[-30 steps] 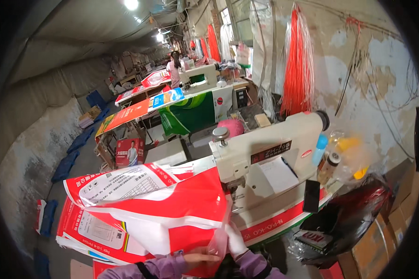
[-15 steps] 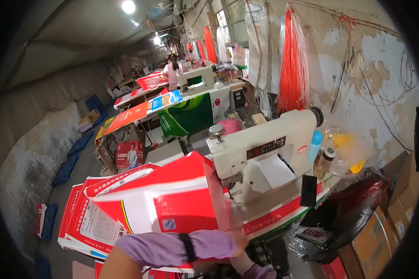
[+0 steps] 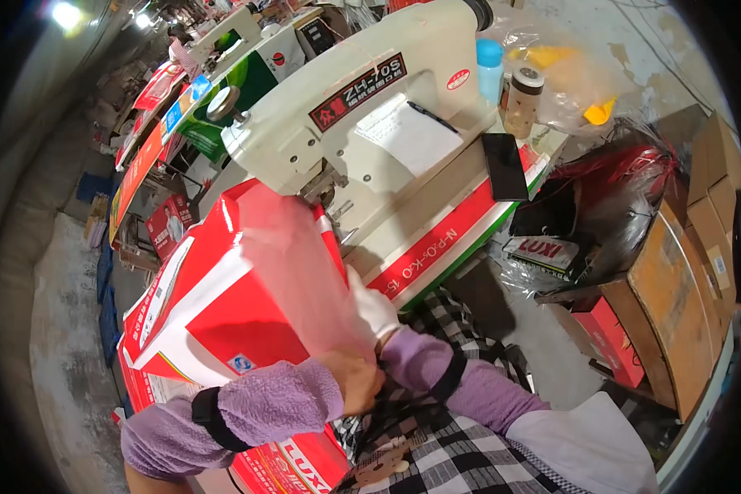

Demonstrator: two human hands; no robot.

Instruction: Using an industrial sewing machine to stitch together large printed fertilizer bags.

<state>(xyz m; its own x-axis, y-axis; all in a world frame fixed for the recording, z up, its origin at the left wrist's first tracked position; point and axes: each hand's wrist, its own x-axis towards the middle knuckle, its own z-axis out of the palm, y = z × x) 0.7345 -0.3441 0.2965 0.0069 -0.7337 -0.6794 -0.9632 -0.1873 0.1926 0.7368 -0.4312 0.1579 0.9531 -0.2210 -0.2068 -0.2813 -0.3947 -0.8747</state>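
A red and white printed sack (image 3: 214, 292) lies across the front of the cream sewing machine (image 3: 272, 123), its upper edge at the needle area. My left hand (image 3: 356, 380), bare below a fuzzy purple sleeve, is closed on the sack's near right edge. Just beyond it, my right hand (image 3: 372, 308) wears a white glove and pinches the same edge beside the machine bed. The fingertips of both hands are partly hidden by the sack. More red and white sacks (image 3: 292, 465) lie beneath it.
A black phone (image 3: 504, 167), a paper sheet (image 3: 407, 136) with a pen, a blue bottle (image 3: 490, 70) and a tumbler (image 3: 523, 103) rest on the machine and its table. Cardboard boxes (image 3: 667, 296) stand at the right. A person (image 3: 181, 56) sits farther back.
The view has tilted down and closer to the machine. My left arm has drawn back to the left, and my gloved right hand has come up onto the sack's edge.
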